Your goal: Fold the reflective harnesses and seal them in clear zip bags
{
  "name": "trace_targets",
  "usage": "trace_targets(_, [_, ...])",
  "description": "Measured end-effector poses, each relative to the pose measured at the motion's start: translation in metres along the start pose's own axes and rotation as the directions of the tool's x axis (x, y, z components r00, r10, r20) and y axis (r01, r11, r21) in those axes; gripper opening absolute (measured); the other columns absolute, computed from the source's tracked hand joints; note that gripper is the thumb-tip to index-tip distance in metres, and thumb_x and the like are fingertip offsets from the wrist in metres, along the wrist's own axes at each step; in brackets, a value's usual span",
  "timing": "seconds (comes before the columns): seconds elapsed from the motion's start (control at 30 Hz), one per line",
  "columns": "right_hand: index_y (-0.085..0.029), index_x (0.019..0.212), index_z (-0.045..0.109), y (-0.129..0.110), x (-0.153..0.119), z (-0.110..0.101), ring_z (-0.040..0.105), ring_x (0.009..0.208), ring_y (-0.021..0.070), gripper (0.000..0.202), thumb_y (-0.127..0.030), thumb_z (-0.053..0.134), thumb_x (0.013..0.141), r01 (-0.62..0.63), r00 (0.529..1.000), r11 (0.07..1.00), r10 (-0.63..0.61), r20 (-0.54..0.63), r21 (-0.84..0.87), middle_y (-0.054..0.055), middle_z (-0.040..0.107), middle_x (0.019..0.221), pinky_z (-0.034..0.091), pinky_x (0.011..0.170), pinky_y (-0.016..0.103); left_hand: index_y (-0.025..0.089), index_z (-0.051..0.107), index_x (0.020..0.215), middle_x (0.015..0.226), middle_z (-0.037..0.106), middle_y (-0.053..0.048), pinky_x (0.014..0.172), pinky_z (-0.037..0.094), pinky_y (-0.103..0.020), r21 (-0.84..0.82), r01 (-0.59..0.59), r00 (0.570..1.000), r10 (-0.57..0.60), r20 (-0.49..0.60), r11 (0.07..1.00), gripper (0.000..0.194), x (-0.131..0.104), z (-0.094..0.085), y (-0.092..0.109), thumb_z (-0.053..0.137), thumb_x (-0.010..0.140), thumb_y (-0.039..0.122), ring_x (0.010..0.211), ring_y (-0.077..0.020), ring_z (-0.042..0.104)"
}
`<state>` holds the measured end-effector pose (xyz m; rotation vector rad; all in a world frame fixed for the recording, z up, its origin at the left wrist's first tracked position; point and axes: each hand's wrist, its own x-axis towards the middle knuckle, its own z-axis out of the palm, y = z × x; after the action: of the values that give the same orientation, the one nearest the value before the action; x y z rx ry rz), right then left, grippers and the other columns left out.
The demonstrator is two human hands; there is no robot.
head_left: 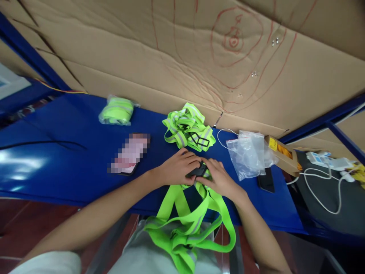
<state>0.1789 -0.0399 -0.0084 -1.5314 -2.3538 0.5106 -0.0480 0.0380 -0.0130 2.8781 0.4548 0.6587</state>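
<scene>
Near the front edge of the blue table, both hands are closed around a black plastic buckle (199, 171). My left hand (180, 166) grips its left side, and my right hand (217, 177) pinches its right side; the fingers partly hide it. From the buckle, neon-yellow reflective straps (199, 219) with grey stripes hang over the table edge onto my lap in loose loops. Just beyond my hands lies a tangled pile of the same kind of reflective strap (186, 127), with a black slider showing on it.
A bagged neon strap bundle (117, 111) lies at the back left, above a phone with a blurred screen (129, 154). To the right are clear plastic bags (247, 154), a dark phone (266, 180), a small cardboard box (282, 156) and white cables (339, 190). A cardboard wall (119, 49) stands behind.
</scene>
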Motion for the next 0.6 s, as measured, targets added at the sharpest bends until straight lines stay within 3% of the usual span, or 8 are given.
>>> trace_targets(0.13, [-0.019,0.161,0.036,-0.003,0.001,0.0,0.052,0.134,0.0374,0.083,-0.056,0.069,0.094,0.053,0.99,0.993,-0.065,-0.122,-0.101,0.02,0.057,0.141,0.043,0.107,0.054,0.018,0.065,0.101,0.12,0.073,-0.012,0.1,0.046,-0.044,-0.02,0.037,0.999,-0.036,0.007,0.999,0.023,-0.001,0.002,-0.004,0.068,0.079,0.026,0.108,-0.03,0.067])
trace_targets(0.3, [-0.022,0.16,0.04,-0.004,0.001,-0.003,0.06,0.129,0.0343,0.072,-0.047,0.066,0.098,0.123,0.979,0.984,-0.142,-0.149,-0.13,0.017,0.063,0.14,0.042,0.107,0.052,0.019,0.064,0.108,0.119,0.072,-0.012,0.103,0.046,-0.044,-0.102,0.05,0.998,-0.052,-0.019,0.993,0.026,-0.002,0.003,-0.005,0.067,0.083,0.024,0.113,-0.0295,0.066])
trace_targets(0.43, [-0.018,0.153,0.048,0.001,-0.001,-0.008,0.06,0.128,0.0348,0.063,-0.039,0.065,0.097,0.112,0.968,0.988,-0.132,-0.214,-0.102,0.017,0.065,0.138,0.044,0.108,0.053,0.019,0.06,0.124,0.128,0.069,-0.013,0.107,0.046,-0.046,-0.147,0.121,0.993,-0.122,0.004,0.982,0.041,-0.003,-0.009,-0.009,0.071,0.085,0.025,0.122,-0.0309,0.064])
trace_targets(0.53, [-0.019,0.149,0.053,0.006,-0.003,-0.013,0.061,0.128,0.0344,0.055,-0.031,0.06,0.095,0.078,0.959,0.997,-0.081,-0.271,-0.023,0.016,0.066,0.137,0.044,0.11,0.054,0.021,0.063,0.123,0.127,0.07,-0.01,0.106,0.049,-0.042,-0.24,0.198,0.979,-0.202,0.006,0.951,0.036,-0.003,-0.023,-0.013,0.064,0.087,0.017,0.12,-0.0281,0.066])
trace_targets(0.6, [-0.021,0.143,0.058,0.009,-0.004,-0.017,0.061,0.128,0.0332,0.048,-0.03,0.056,0.097,0.037,0.951,0.993,-0.001,-0.31,0.111,0.014,0.067,0.136,0.044,0.112,0.055,0.022,0.066,0.12,0.125,0.072,-0.009,0.105,0.051,-0.038,-0.364,0.234,0.964,-0.264,-0.034,0.902,0.029,-0.002,-0.031,-0.015,0.061,0.091,0.019,0.118,-0.0255,0.067])
